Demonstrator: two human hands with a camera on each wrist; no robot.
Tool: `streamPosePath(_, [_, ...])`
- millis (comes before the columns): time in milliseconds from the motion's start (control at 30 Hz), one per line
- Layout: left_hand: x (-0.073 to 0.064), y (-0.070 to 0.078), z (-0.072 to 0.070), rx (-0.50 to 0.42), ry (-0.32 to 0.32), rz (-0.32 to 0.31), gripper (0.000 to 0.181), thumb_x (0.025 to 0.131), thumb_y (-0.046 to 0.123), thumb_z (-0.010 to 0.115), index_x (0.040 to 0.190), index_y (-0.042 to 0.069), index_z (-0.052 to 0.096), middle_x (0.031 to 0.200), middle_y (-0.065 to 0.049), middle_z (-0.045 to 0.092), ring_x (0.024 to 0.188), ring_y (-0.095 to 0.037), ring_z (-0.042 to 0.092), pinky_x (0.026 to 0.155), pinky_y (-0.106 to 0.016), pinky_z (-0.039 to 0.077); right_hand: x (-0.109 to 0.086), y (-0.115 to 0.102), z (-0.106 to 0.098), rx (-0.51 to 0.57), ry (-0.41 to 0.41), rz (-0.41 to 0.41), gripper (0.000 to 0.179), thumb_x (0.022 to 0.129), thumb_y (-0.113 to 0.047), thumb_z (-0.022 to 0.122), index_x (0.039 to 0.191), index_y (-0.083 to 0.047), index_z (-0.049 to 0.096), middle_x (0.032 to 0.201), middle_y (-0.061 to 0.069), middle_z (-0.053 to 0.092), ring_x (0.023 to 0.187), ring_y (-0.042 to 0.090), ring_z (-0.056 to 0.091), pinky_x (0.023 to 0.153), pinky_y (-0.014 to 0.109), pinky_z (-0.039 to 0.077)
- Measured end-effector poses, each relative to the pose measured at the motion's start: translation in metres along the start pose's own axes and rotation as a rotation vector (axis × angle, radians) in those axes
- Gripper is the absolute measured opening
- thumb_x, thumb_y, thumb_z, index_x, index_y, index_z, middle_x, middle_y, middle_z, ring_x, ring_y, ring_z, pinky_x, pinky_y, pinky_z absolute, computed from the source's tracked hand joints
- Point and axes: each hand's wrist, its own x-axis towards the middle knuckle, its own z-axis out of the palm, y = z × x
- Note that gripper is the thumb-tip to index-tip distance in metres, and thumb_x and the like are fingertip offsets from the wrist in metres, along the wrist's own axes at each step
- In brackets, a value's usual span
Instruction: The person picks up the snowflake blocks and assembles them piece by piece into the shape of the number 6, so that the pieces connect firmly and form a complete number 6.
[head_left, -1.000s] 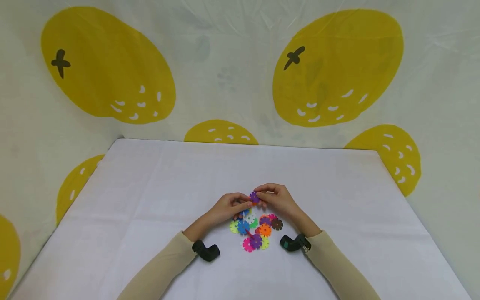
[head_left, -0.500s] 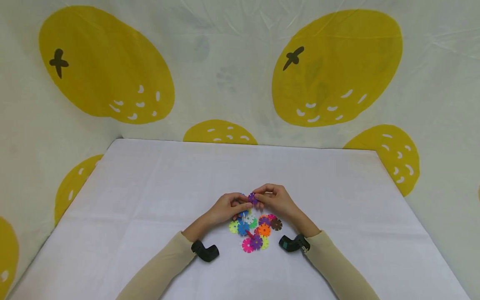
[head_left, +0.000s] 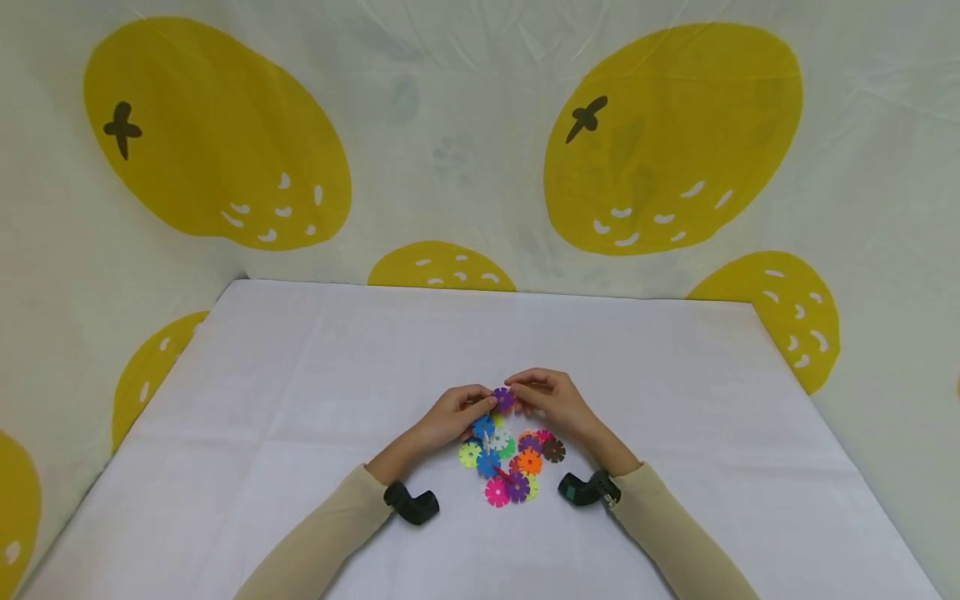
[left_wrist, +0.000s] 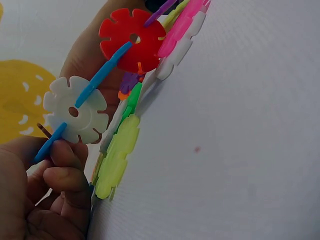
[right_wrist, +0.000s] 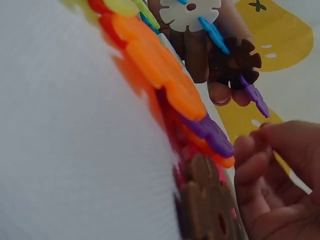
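My left hand (head_left: 455,414) grips the upper end of a chain of slotted plastic snowflake discs, around a brown disc (right_wrist: 245,56) and a blue disc (left_wrist: 51,142). Slotted into the brown disc, a purple disc (head_left: 503,401) forms the chain's end. Further along follow a white disc (left_wrist: 89,124), another blue disc (head_left: 488,463) and a red disc (left_wrist: 117,36). Just right of the purple disc is my right hand (head_left: 551,400), its fingers loosely bent. A small gap parts its fingertips from that disc in the right wrist view, and no disc shows in it.
Loose discs lie close below the hands on the white table (head_left: 337,350): an orange disc (head_left: 529,462), a brown one (head_left: 553,451), a pink one (head_left: 497,492) and a yellow-green one (head_left: 469,455), among several others. A patterned cloth wall (head_left: 450,125) stands behind the table.
The purple disc has shifted slightly left and down. My right fingers have come off it, while my left hand keeps hold of the chain and more of the upper blue disc shows.
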Motion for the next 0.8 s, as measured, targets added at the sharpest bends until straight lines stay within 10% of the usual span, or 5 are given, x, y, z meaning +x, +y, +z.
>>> streamPosePath(333, [0.0012, -0.0014, -0.0002, -0.029, 0.026, -0.016, 0.027, 0.101, 0.019, 0.054, 0.112, -0.004, 0.063, 0.069, 0.001, 0.054, 0.048, -0.007, 0.04, 0.045, -0.019, 0.036, 0.0023, 0.0049, 0.001, -0.338, 0.014, 0.024, 0.028, 0.085, -0.012, 0.077, 0.111, -0.004, 0.072, 0.11, 0.01, 0.056, 0.078, 0.018, 0.048, 0.065, 0.021, 0.042])
streamPosePath(800, [-0.0008, -0.0001, -0.0002, -0.022, 0.035, 0.019, 0.027, 0.102, 0.015, 0.051, 0.114, -0.007, 0.06, 0.076, -0.001, 0.057, 0.047, -0.007, 0.042, 0.045, -0.019, 0.039, 0.0028, 0.0037, 0.0033, -0.454, -0.043, -0.12, 0.034, 0.083, -0.01, 0.077, 0.114, 0.001, 0.069, 0.104, 0.012, 0.053, 0.07, 0.012, 0.044, 0.059, 0.02, 0.039])
